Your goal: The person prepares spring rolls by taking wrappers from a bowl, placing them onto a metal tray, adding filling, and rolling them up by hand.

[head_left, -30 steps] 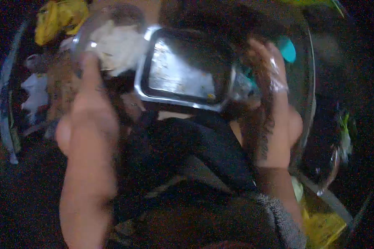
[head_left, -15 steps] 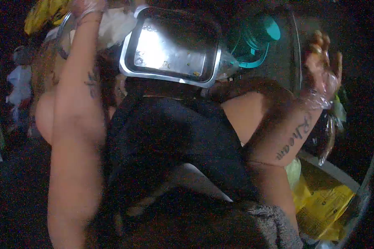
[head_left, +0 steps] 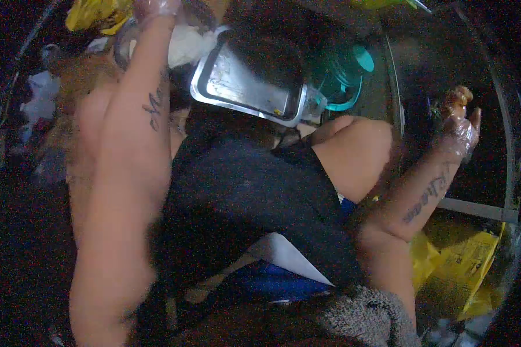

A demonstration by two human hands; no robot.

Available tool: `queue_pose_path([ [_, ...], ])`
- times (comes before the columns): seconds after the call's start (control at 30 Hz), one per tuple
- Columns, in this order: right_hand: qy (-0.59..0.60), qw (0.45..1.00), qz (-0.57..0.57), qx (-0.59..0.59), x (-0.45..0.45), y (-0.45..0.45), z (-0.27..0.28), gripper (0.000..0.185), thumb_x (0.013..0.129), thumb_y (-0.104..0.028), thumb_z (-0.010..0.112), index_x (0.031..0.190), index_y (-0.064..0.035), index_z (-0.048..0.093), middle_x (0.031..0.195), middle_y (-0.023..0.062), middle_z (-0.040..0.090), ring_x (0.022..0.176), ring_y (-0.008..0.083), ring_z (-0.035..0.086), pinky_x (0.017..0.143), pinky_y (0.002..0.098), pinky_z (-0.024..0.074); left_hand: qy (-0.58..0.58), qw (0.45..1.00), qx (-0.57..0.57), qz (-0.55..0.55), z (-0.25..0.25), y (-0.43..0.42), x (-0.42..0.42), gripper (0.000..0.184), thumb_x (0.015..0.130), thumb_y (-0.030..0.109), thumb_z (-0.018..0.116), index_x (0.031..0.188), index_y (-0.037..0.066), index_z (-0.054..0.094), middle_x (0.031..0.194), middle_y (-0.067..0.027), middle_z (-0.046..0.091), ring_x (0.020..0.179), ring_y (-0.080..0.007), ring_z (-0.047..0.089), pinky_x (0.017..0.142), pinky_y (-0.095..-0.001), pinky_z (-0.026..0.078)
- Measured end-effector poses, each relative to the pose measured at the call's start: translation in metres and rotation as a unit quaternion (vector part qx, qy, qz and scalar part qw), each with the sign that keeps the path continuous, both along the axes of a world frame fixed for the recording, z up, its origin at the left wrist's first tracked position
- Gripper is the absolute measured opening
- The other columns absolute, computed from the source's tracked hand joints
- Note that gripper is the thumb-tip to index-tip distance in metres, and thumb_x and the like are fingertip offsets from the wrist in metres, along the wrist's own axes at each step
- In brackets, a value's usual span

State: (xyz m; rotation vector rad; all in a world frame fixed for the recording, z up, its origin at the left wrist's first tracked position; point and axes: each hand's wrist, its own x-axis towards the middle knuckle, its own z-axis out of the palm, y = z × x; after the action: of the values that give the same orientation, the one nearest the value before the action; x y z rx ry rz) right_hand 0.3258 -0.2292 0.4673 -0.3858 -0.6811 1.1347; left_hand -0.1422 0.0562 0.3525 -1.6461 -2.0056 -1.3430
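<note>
My left hand, in a thin clear plastic glove, is at the top left, cut off by the frame edge, so its fingers are hidden. It is over a round bowl holding a soft white mass; whether it touches them I cannot tell. On the far right my right hand is raised, with a clear glove bunched at the wrist and brown smears on it. Its fingers are bent and the thumb stands apart, with nothing visible in them. Between my arms lies a rectangular metal tray with crumbs or bits inside.
A teal plastic container with a handle stands right of the tray. Yellow plastic bags lie at the lower right and upper left. A grey strip runs beneath my right forearm. Much of the surroundings is dark.
The view has shifted, so the tray and bowl appear further right. My right hand sits lower in view and its fingers look more bent. My left hand remains at the top edge.
</note>
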Motion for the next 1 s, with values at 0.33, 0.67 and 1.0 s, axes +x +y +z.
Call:
queue_pose_path([
  [0.33, -0.031, 0.999, -0.010, 0.027, 0.000, -0.014, 0.018, 0.041, 0.086, -0.022, 0.058, 0.116, 0.0044, 0.051, 0.111, 0.0222, 0.056, 0.098, 0.0300, 0.056, 0.083, 0.0403, 0.0471, 0.091, 0.568, -0.541, -0.614, -0.050, -0.224, 0.083, 0.036, 0.085, 0.038, 0.060, 0.110, 0.013, 0.062, 0.105, -0.0078, 0.065, 0.094, -0.0219, 0.061, 0.084, -0.0353, 0.048],
  [0.67, -0.049, 0.997, -0.039, -0.051, -0.001, 0.016, 0.022, 0.041, 0.086, -0.022, 0.057, 0.116, 0.0051, 0.051, 0.110, 0.0219, 0.056, 0.098, 0.0299, 0.055, 0.083, 0.0403, 0.0464, 0.255, 0.479, -0.576, -0.611, -0.203, -0.231, 0.124, 0.051, 0.084, 0.036, 0.058, 0.126, 0.008, 0.052, 0.119, -0.0198, 0.057, 0.099, -0.0305, 0.061, 0.081, -0.0393, 0.049],
  [1.0, -0.050, 0.990, -0.071, -0.115, 0.007, 0.033, 0.006, 0.041, 0.086, -0.022, 0.056, 0.116, 0.0058, 0.051, 0.110, 0.0216, 0.056, 0.099, 0.0299, 0.054, 0.084, 0.0403, 0.0457, -0.111, 0.396, -0.783, -0.467, -0.214, -0.258, 0.149, 0.062, 0.079, 0.030, 0.063, 0.131, 0.002, 0.044, 0.115, -0.0178, 0.060, 0.100, -0.0327, 0.060, 0.083, -0.0414, 0.048],
])
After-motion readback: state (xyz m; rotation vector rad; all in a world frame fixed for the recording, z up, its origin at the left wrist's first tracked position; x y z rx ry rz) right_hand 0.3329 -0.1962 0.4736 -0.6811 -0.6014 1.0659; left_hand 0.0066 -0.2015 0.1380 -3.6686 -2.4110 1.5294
